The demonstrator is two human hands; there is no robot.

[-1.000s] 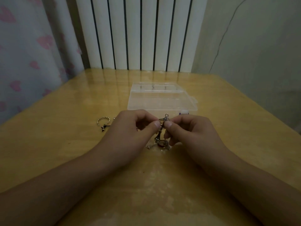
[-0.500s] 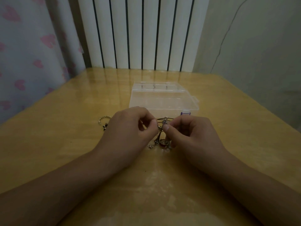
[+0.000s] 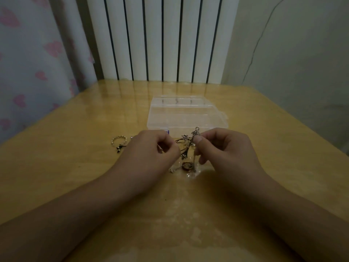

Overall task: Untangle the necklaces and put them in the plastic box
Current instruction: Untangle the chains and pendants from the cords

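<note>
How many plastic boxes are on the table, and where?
1. The clear plastic box lies on the wooden table, just beyond both hands, near the far edge before the radiator. Nothing visible suggests another, though the arms hide some tabletop.

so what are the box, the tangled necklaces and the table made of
Plastic box: clear, slightly frosted plastic; the table shows through it.
Tangled necklaces: apparently silvery metal, with small glints on chain and charms; the dim light leaves the alloy open.
Table: yellowish wood look, glossy finish that mirrors the radiator.
</note>
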